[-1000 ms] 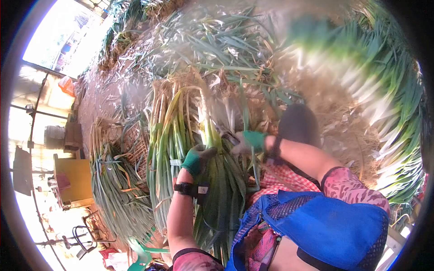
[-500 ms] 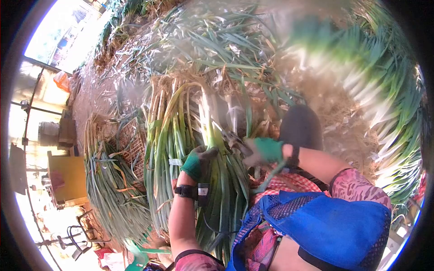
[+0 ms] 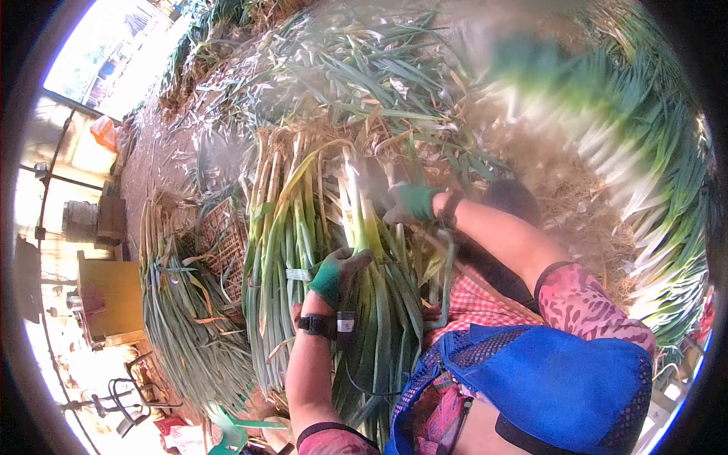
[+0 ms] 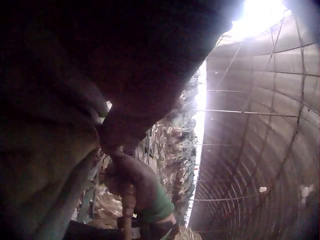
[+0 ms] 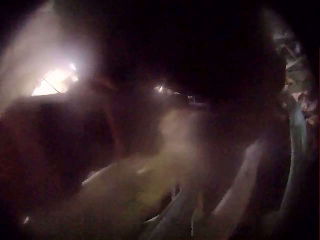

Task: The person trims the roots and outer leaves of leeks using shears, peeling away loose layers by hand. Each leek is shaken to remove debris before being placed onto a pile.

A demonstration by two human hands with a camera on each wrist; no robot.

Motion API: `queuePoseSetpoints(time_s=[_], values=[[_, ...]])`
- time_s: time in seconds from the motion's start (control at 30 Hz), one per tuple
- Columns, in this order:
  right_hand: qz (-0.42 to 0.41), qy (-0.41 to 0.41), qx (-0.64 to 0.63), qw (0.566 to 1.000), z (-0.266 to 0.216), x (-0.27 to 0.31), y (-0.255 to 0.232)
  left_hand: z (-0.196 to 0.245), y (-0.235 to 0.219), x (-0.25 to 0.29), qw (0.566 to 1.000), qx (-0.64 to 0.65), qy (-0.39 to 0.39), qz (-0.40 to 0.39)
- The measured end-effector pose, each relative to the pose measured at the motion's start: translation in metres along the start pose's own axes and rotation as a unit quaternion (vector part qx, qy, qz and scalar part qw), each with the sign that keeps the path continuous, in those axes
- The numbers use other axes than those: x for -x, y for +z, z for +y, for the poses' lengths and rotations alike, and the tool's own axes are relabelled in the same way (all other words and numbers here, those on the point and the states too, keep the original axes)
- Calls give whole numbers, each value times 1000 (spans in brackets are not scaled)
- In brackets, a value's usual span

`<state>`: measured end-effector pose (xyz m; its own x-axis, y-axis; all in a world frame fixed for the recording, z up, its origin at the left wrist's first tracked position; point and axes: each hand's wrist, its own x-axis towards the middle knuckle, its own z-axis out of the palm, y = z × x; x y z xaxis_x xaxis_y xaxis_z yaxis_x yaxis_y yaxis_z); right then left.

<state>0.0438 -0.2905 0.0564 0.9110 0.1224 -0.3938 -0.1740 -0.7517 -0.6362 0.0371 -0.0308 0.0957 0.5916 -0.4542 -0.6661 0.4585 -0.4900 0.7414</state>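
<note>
Low on its pale shafts, my gloved left hand (image 3: 337, 277) grips a few long green onions (image 3: 375, 296), whose leaves hang toward my lap. My gloved right hand (image 3: 409, 203) is beside the white shafts, near the root end. It holds an air gun, mostly hidden by the glove; its brass fitting (image 4: 128, 200) shows under that hand in the left wrist view, and a thin hose (image 3: 449, 262) loops down from it in the head view. Left of my left hand lies a taped bundle of green onions (image 3: 284, 227). The right wrist view is dark and blurred, with yellowish leaves (image 5: 160, 175).
Another onion bundle (image 3: 189, 303) lies farther left beside a woven basket (image 3: 224, 246). Stripped leaves (image 3: 356, 68) cover the ground ahead. A long row of white-shafted onions (image 3: 644, 205) curves along the right. A yellow box (image 3: 114, 296) stands at far left.
My right hand drew back slightly to the right, then moved forward toward the root ends, and the hose shifted with it. My left hand keeps its grip in nearly the same place.
</note>
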Motion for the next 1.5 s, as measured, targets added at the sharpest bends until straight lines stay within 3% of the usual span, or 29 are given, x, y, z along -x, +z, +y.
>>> queuePoseSetpoints(time_s=[0.1, 0.2, 0.3, 0.33, 0.4, 0.43, 0.47, 0.5, 0.53, 0.63, 0.67, 0.7, 0.77, 0.8, 0.9, 0.93, 0.97, 1.03, 1.1, 1.17, 1.2, 1.3, 1.37, 1.43, 1.47, 1.5], values=[[-39, 25, -45, 998, 7, -5, 2, -9, -2, -8, 1000, 20, 14, -9], [-11, 17, -63, 998, 13, -12, 8, -14, -3, -11, 999, 45, 16, -11], [-37, -16, -14, 999, 8, 2, 17, -16, -12, -14, 999, 38, 6, -15], [-53, -23, -26, 998, 6, 14, 21, -19, -19, -13, 991, -72, 114, -8], [-94, -5, -50, 994, -22, 62, 10, -33, -42, -7, 904, -284, 320, 8], [-99, -13, -53, 994, -22, 77, 20, -60, -56, -24, 921, -232, 314, 5], [-138, -9, -119, 983, -29, 102, 17, -62, -60, -23, 905, -250, 343, 17], [-162, -16, -107, 981, -40, 122, 10, -63, -61, -21, 888, -268, 371, 30], [-166, -26, -98, 981, -39, 130, 12, -54, -55, -13, 885, -278, 369, 57], [-113, -11, -122, 986, -21, 122, 17, -43, -46, -15, 927, -250, 278, 9], [-85, 1, -137, 987, -13, 114, 17, -33, -33, -12, 987, -73, 145, -18], [-51, 16, -102, 993, -15, 110, 13, -9, -10, -1, 998, 61, -15, -26], [15, 42, -31, 999, -26, 99, 7, 0, 11, 11, 995, -88, 13, -48], [-17, 53, 7, 998, -22, 89, 12, -10, 9, 2, 986, -149, 36, -62], [-13, 0, 33, 999, 1, 79, 34, -10, -28, -19, 996, 21, -50, -67], [-18, 18, 11, 1000, -10, 88, 25, -4, -40, -21, 999, -9, -11, 44], [-30, 25, -15, 999, -12, 92, 25, -52, -83, -72, 983, -113, 90, 109], [-51, 41, -63, 996, -8, 100, 25, -44, -114, -82, 904, -331, 65, 262], [-25, 32, -54, 998, -4, 107, 31, -62, -135, -108, 894, -382, -15, 233], [-8, 40, -56, 998, -1, 113, 37, -69, -123, -117, 824, -497, -34, 269], [-25, 60, -93, 994, -8, 116, 34, -68, -119, -121, 811, -512, -39, 281], [-30, 73, -74, 994, -5, 123, 35, -62, -119, -122, 799, -508, -73, 313], [-15, 48, -104, 993, 11, 124, 43, -68, -142, -121, 821, -480, -62, 302], [-9, 53, -101, 993, 8, 130, 37, -65, -169, -99, 904, -358, 21, 234], [-6, 59, -92, 994, 7, 131, 35, -59, -177, -85, 892, -375, 14, 252], [-4, 66, -83, 994, 7, 133, 33, -42, -183, -67, 951, -255, 49, 170]])
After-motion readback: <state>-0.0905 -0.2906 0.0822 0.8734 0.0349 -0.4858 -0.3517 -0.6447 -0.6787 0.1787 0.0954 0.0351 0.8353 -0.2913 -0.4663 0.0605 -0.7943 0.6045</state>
